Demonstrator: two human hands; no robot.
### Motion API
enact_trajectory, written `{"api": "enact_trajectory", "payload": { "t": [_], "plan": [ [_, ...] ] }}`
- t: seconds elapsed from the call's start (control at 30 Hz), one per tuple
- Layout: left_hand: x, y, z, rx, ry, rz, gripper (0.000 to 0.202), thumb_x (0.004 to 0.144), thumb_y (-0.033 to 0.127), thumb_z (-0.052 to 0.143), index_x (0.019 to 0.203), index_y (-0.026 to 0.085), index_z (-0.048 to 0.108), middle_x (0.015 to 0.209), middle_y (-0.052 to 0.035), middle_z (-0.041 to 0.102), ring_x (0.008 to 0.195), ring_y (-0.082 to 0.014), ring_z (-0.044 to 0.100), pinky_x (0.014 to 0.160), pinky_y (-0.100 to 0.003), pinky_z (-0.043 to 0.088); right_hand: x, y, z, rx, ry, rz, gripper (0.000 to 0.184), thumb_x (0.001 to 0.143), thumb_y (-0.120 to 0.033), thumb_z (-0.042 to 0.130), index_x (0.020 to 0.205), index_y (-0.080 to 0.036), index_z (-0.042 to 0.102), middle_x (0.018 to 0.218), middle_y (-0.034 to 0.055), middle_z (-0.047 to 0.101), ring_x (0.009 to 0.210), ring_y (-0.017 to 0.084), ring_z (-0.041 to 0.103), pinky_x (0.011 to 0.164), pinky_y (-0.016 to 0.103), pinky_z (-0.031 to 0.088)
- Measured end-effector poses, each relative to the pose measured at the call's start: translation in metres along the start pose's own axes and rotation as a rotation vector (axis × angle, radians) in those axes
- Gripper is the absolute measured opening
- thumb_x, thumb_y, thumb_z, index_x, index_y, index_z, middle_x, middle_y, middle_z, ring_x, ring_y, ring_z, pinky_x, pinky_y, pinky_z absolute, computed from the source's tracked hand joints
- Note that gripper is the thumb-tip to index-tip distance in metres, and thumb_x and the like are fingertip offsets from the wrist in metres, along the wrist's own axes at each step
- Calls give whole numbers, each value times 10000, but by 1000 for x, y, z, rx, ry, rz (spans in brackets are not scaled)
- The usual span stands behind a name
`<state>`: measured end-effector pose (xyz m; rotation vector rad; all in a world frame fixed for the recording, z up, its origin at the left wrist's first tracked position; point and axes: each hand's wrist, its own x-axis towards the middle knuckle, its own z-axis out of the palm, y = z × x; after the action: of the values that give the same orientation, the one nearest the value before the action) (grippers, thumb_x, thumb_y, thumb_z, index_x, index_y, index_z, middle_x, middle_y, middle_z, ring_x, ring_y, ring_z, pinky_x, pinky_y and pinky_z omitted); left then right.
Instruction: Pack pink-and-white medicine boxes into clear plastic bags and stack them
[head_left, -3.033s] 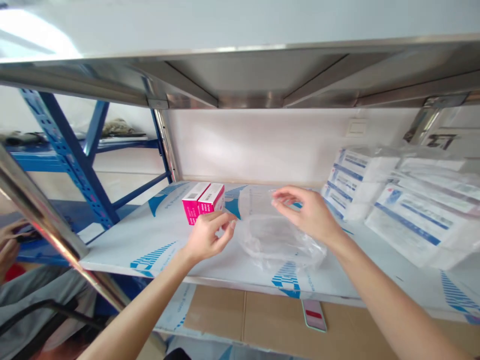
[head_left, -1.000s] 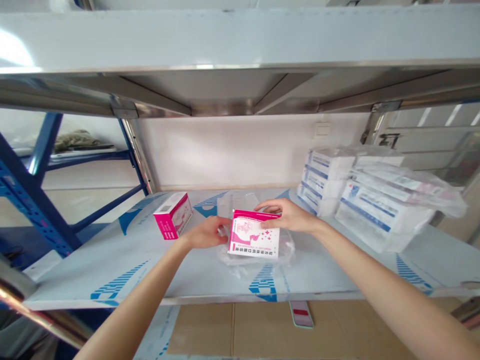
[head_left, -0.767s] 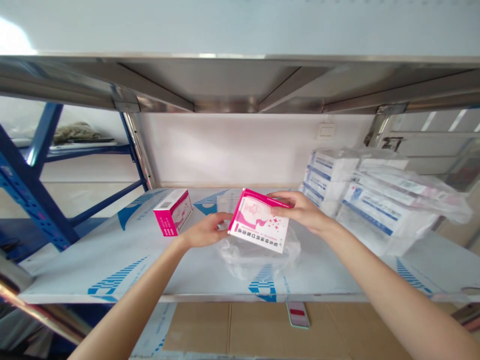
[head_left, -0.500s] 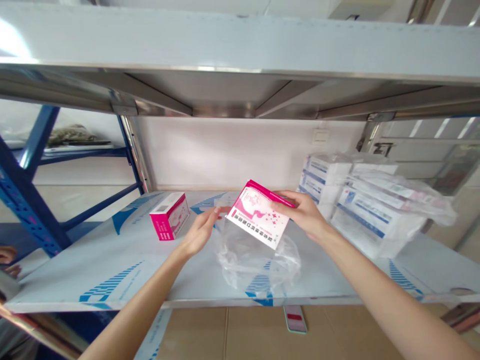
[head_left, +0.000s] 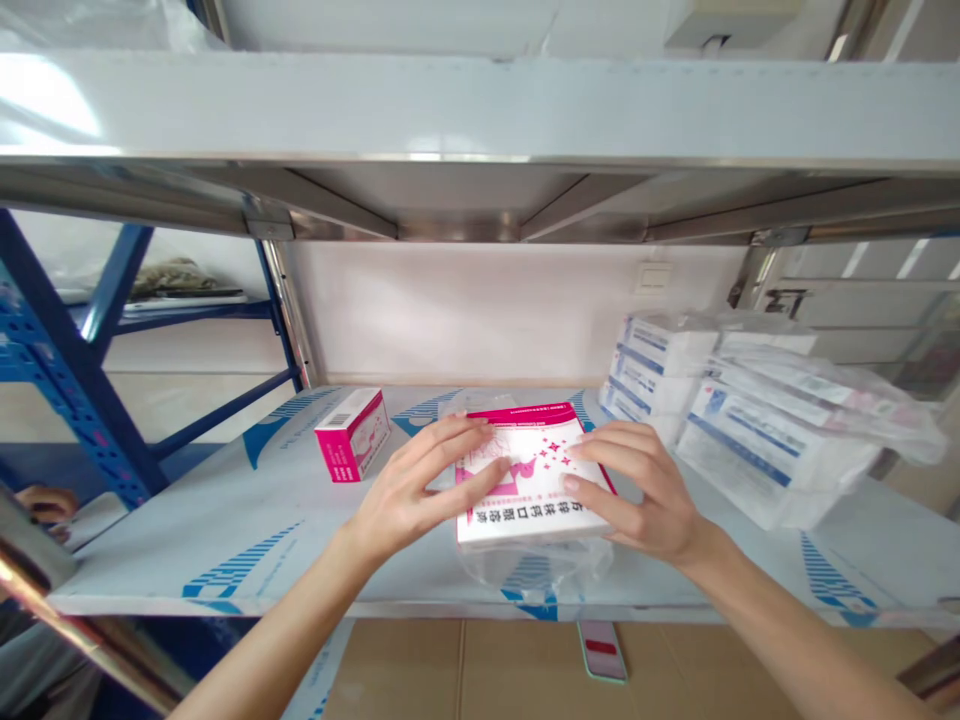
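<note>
The left hand (head_left: 420, 495) and right hand (head_left: 637, 500) hold a pink-and-white carton (head_left: 536, 525) flat on a clear plastic bag (head_left: 536, 578).

At far left, beyond the steel shelf (head_left: 150, 570), a co-worker's hand (head_left: 45, 497) shows at 9 o'clock. A second pink carton (head_left: 352, 435) stands just beside the left hand's fingers, at 10 o'clock from that hand, not touching it. Both hands are open, palms down with fingers spread, one on each side, resting on the carton's top face and holding it between them. The carton lies mid-shelf, with the bag showing at its 12 and 6 o'clock edges. Plastic-wrapped white packs (head_left: 772, 440) are stacked at 3 o'clock, well apart from the carton but near the right hand.
</note>
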<state>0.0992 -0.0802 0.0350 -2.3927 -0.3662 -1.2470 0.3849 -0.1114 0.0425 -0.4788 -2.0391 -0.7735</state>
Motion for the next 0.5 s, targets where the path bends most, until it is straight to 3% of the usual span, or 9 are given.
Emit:
{"api": "enact_trajectory", "payload": {
  "t": [0.13,0.23,0.37,0.5],
  "plan": [
    [1,-1,-1,-63,-12,-66,386,917,160,633,1274,310,626,1281,-83,658,1246,-269,600,1015,-418,540,-1,3,2,153,-58,137,292,845,-269,694,1102,-395,637,1116,32,714,1040,273,670,887,472,549],
    [6,-4,-1,-215,-106,-185,385,881,230,689,1259,238,615,1235,-113,676,1153,-266,652,946,-380,566,6,1,1,311,-5,217,394,764,-340,795,1115,-338,615,1067,68,729,983,300,684,845,469,556],
    [18,-4,-3,-490,-286,-548,540,686,433,842,1130,210,631,1051,-68,732,947,-266,707,828,-369,591,20,-1,2,456,-98,646,579,585,-496,895,1046,-272,626,945,67,726,830,282,682,740,401,549],
    [24,-9,4,-864,-382,-855,630,737,454,794,1239,217,495,1131,-72,708,998,-267,693,814,-363,582,21,7,12,716,-286,1047,424,695,-548,791,926,-235,620,821,31,703,738,228,663,616,317,503]
  ]
}}
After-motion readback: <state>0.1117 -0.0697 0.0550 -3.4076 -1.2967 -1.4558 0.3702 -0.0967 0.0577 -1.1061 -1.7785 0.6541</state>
